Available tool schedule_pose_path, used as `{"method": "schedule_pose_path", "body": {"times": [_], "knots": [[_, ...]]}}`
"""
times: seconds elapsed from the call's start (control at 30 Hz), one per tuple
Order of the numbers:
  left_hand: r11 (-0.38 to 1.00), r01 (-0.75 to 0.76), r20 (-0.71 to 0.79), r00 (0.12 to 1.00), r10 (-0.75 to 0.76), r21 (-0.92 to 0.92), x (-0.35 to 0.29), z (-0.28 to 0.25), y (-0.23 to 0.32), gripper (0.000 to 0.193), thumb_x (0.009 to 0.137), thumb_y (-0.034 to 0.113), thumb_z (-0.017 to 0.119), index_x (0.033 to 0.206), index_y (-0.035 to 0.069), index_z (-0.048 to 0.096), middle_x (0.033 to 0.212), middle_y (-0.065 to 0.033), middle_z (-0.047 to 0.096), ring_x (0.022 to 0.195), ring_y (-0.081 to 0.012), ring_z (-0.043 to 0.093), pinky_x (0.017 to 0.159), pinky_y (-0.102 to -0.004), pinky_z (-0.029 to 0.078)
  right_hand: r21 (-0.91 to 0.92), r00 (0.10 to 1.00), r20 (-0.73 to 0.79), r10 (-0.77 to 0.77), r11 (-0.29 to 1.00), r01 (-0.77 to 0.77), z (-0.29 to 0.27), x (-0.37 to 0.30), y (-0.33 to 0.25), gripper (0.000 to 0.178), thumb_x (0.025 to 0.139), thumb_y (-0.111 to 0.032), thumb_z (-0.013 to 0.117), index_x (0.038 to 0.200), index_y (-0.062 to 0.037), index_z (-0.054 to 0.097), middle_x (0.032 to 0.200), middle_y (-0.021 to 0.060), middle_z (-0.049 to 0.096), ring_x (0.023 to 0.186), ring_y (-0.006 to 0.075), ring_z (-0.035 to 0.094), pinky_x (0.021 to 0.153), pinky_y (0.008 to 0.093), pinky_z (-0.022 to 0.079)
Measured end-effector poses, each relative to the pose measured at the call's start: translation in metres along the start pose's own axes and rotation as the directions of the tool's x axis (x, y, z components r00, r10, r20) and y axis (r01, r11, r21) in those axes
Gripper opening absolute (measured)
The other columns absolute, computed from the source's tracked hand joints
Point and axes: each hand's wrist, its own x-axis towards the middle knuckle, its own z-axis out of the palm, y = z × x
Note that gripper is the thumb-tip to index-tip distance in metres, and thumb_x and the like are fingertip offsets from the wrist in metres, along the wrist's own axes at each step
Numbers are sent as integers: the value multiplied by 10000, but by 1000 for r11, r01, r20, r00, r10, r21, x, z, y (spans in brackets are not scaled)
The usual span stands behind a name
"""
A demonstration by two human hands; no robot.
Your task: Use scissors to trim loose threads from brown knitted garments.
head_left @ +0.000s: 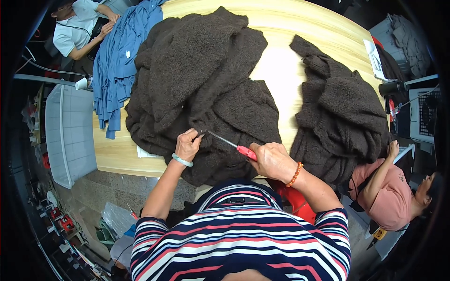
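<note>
A heap of dark brown fleecy garments (187,70) covers the table in front of me. My left hand (188,145), with a pale bangle at its wrist, is closed in a pinch at the near side of this heap, on a bit of the brown fabric. In my right hand (274,160) is a red-handled tool (246,151) with a slim metal shaft; its exact kind is unclear. The shaft slants up and left across the fabric, and its tip lies close to my left fingertips. An orange bead bracelet circles my right wrist.
A second brown garment pile (344,112) lies to the right, beside a person in pink (384,194). Blue garments (122,65) hang over the table's left edge near another seated person (77,28). A white bin (70,133) stands left of the wooden table (304,18).
</note>
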Motion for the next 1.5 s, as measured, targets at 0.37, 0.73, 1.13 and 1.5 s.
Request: {"method": "schedule_pose_path", "body": {"times": [0.37,0.73,1.13,1.5], "knots": [[536,350,85,886,-457,-768,-9,13,-10,188,886,-37,644,1070,-66,661,986,-36,696,884,-89,620,826,-240,504,-17,991,60,-115,993,117,1,-5,-9,229,821,-221,666,867,0,627,631,204,634,646,371,672,587,452,533],[769,-25,-338,888,311,639,14,-42,17,287,700,18,678,975,89,713,1168,-147,633,1109,-372,552,1012,-452,379,95,996,-65,-60,993,66,15,1,5,184,789,-186,627,798,-2,636,714,192,662,729,357,677,655,443,534],[915,-403,-163,901,401,22,109,-12,181,355,610,-18,652,940,73,744,722,-59,634,663,-221,555,703,-343,454,33,974,-209,-85,995,94,18,32,18,215,762,-160,627,896,7,619,639,179,643,643,368,672,584,481,533],[431,-873,-289,484,826,-229,111,117,332,156,734,152,606,846,45,620,933,-126,605,1040,-311,595,1010,-539,392,-576,790,-583,-193,783,-234,-131,-121,143,334,923,-176,582,1226,-41,540,798,57,595,674,166,572,605,319,480]]}}
